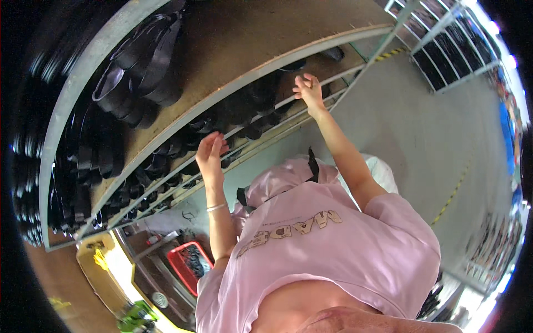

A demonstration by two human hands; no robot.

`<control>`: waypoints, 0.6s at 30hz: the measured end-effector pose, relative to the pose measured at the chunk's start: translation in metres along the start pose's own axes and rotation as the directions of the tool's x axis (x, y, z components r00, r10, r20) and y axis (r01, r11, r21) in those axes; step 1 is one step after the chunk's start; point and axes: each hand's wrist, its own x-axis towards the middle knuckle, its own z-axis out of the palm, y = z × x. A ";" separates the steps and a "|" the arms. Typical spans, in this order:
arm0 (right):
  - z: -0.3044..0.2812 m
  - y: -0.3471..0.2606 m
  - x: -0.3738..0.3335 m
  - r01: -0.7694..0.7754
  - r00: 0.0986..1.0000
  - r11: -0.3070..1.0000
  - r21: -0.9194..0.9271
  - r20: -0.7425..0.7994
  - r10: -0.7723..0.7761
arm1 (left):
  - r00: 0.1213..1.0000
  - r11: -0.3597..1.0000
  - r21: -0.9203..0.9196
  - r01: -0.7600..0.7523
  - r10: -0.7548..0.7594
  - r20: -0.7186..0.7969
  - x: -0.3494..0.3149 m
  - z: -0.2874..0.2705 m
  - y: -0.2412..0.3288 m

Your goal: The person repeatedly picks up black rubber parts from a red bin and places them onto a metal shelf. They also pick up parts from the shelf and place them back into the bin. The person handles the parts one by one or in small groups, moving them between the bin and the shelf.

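A metal-framed rack with brown shelf boards (266,33) stands in front of me. Shiny black band-like pieces (139,72) sit in a stack at the left of its upper board. Many dark pieces (239,105) fill the lower levels; their kind is hard to make out. My left hand (210,156), with a bracelet at the wrist, is raised before the lower shelves, fingers loosely bent and holding nothing visible. Farther right, my right hand (310,94) is up near the lower shelf's rail, fingers apart, with nothing seen in it.
At lower left are a red basket (173,260) with dark contents and a green machine (135,317). A barred metal rack (455,50) with black contents stands at upper right. Yellow-and-black tape (451,198) marks the grey floor. Another loaded rack (491,244) is at the right edge.
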 end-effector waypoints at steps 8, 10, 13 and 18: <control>-0.001 -0.001 0.116 -0.496 0.854 0.810 0.313 0.346 0.389 | 0.988 0.973 -0.209 0.094 -0.116 -0.099 -0.036 0.073 -0.044; -0.010 0.006 0.132 -0.456 0.873 0.818 0.350 0.356 0.334 | 0.974 0.960 -0.252 0.121 -0.163 -0.156 -0.058 0.083 -0.067; -0.004 -0.001 0.157 -0.544 0.822 0.696 0.469 0.465 0.329 | 0.948 0.941 -0.293 0.168 -0.235 -0.213 -0.085 0.075 -0.092; 0.022 -0.029 0.168 -0.535 0.812 0.708 0.460 0.512 0.280 | 0.886 0.894 -0.448 0.019 -0.222 -0.406 -0.106 0.067 -0.109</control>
